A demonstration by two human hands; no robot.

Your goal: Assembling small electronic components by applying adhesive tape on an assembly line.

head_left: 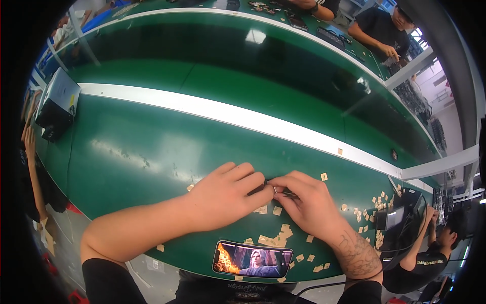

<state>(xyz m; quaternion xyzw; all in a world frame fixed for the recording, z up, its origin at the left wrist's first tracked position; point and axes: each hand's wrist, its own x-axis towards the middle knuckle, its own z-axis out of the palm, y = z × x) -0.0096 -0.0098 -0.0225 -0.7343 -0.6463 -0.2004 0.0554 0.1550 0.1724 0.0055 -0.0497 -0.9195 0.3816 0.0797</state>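
Observation:
Over the green table [126,152] my hands meet, fingertips almost touching. My left hand [228,195] is closed, its thumb and fingers pinching something small and dark that they mostly cover. Opposite it, my right hand [309,200] pinches at the same spot, where a small shiny, metal-looking bit shows between the fingertips. What that bit is cannot be made out. Below my hands, near the table's front edge, a phone [253,259] lies on its side with a lit picture on its screen. Small tan paper squares [283,233] lie scattered beneath and around my hands.
More tan squares spread right toward a dark device [395,218] with a cable. A white-and-black box [58,104] stands at the far left. A white rail [217,109] crosses beyond my hands. People sit at both sides and across the table.

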